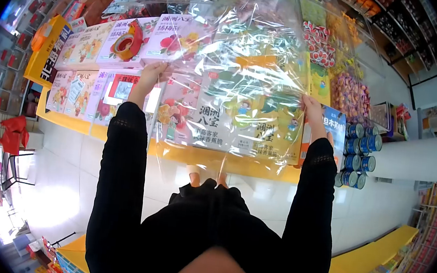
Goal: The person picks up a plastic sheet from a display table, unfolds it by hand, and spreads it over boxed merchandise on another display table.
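Observation:
A large sheet of clear plastic film (234,80) is stretched between my two hands, over the boxes on the counter. My left hand (154,72) pinches its left side, near a pink box (176,106). The right side is gripped by my right hand (313,110), beside a blue box (335,128). Under the film, grey and yellow boxes (213,120) with Chinese lettering show through its glare. A tape dispenser with a red roll (128,42) lies on the pink and purple boxes to the left of the film.
The counter has a yellow front edge (93,130). Blue cans (359,150) are stacked at its right end, below purple-wrapped candies (349,96). A yellow box (49,50) stands at the left end. A red bag (14,131) and a yellow-topped shelf (369,261) are farther off.

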`<state>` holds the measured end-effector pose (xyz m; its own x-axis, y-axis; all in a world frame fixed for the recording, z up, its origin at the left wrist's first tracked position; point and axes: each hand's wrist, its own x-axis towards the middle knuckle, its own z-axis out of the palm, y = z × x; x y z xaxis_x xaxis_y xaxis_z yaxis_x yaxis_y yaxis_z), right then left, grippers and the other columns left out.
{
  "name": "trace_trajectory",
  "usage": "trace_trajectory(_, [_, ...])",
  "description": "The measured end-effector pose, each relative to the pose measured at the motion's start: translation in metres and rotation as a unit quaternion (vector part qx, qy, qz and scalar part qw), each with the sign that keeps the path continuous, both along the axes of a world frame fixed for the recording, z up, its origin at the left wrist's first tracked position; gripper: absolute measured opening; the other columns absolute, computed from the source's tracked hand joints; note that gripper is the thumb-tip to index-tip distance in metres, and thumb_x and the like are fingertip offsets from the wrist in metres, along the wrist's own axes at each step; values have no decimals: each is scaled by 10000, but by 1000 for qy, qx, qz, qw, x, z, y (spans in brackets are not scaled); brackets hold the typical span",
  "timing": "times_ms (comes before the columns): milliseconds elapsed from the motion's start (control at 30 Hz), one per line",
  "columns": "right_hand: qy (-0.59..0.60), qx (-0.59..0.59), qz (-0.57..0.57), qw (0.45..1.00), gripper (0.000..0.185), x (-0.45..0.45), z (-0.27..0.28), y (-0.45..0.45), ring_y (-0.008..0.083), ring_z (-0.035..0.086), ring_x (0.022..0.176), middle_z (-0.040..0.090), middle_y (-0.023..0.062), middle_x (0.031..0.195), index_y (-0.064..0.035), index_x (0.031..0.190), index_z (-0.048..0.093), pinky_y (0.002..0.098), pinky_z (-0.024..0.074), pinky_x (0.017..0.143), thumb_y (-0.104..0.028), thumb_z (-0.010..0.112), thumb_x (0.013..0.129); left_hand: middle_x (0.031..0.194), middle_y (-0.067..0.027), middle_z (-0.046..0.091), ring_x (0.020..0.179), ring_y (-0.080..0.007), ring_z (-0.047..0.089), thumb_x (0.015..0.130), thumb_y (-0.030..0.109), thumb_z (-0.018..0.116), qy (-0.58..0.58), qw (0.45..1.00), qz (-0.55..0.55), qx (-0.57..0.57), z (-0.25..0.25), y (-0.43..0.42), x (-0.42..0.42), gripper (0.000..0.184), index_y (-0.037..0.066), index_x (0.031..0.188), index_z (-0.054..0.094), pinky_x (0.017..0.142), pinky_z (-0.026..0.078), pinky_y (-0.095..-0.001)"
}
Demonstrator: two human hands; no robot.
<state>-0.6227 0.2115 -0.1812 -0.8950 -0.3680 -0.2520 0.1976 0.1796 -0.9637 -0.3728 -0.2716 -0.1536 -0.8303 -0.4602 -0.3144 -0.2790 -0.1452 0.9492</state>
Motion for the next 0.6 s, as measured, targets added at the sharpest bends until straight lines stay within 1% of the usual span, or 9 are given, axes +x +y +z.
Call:
trace_trajectory(33, [-7,11,18,1000,249,-3,-7,3,84,515,616,565,4,732,-38,823,586,203,412,532,-267,490,830,863,8,584,758,-49,539,830,227,491,5,1000,1,-4,-1,-2,5,272,58,1039,526,690,440,-210])
trace_trajectory(67, [-38,55,68,995,296,-11,-12,10,103,531,727,575,31,869,-37,979,549,227,422,619,-284,471,835,904,-5,578,803,-66,538,829,225,489,-26,998,-60,-13,-6,-8,10,293,51,1064,509,707,435,-223])
trace_trajectory(100, [-30,50,67,996,296,-4,-2,5,103,531,727,575,31,869,-37,979,549,227,422,619,-284,471,835,944,-17,572,847,-84,537,828,222,486,-57,991,-120,-23,-1,-9,12,315,45,1088,493,724,431,-236])
trace_trajectory(167, [-20,-32,48,998,419,7,24,-9,127,508,873,527,54,1056,-53,1175,414,255,399,731,-300,454,838,1074,-55,519,957,-139,507,825,211,483,-24,993,-118,21,11,-6,13,373,33,1149,432,788,411,-269])
trace_trajectory(200, [-11,13,63,998,526,5,35,-16,138,461,978,461,52,1162,-71,1271,274,281,353,807,-300,459,834,1176,-80,446,1030,-183,468,831,212,470,21,991,-125,31,12,-8,7,423,22,1195,367,852,378,-305])
trace_trajectory(367, [4,-41,96,995,453,-15,54,-47,128,490,897,500,40,1088,-63,1215,372,271,379,756,-273,475,827,1155,-85,461,1000,-203,490,848,274,439,99,979,-150,97,28,-9,-25,414,39,1184,380,843,391,-338])
trace_trajectory(433, [-12,-4,113,994,407,-21,56,-55,106,489,847,526,16,1015,-60,1136,463,264,368,739,-293,507,805,1093,-76,502,949,-185,513,845,286,445,43,986,-133,85,24,-15,-36,393,38,1148,421,826,403,-332])
trace_trajectory(467, [-24,18,117,993,389,-23,56,-55,96,489,822,539,3,978,-59,1097,508,261,363,730,-302,523,794,1010,-49,534,885,-143,535,822,240,503,48,984,-117,122,29,-12,-38,329,47,1087,470,698,436,-257])
trace_trajectory(600, [1,52,106,993,248,-30,49,-49,84,504,730,570,-1,829,-42,929,589,229,381,664,-226,573,764,913,-36,572,824,-125,556,799,216,541,77,991,-86,69,38,-4,-43,273,31,999,532,677,438,-236])
